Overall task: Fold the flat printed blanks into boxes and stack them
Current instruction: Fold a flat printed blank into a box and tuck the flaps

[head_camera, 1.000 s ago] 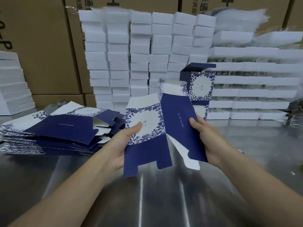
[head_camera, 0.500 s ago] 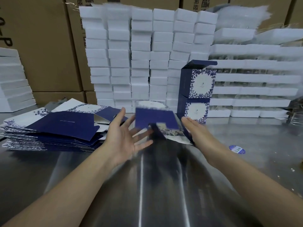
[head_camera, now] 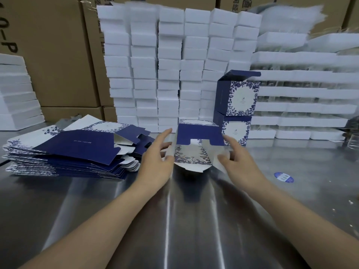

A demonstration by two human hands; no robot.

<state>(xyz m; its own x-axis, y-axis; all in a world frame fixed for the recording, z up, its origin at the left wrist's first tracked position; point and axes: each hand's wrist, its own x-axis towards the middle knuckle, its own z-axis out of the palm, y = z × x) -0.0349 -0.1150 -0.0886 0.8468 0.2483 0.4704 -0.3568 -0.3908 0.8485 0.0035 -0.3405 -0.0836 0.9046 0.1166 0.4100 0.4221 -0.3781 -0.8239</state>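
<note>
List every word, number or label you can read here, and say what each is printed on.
"-P", partly cut off: brown carton at left.
Characters on top cartons: cropped, unreadable.
Small print on stacked boxes, top blank, blue sticker: too small or blurred.

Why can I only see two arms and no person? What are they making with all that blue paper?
The camera is worn on the person's head and looks down, so you see only their arms. No machine, just two bare hands. On the shiny metal table lies a pile of flat blue-and-white printed cardboard blanks. Between the left hand and the right hand is one half-folded blue cardboard box, its flaps open. The straight fingers are at its sides; blur hides where they touch. Behind it, two finished blue flowered boxes are stacked. Stacks of white foam blocks and brown cartons fill the back.
</note>
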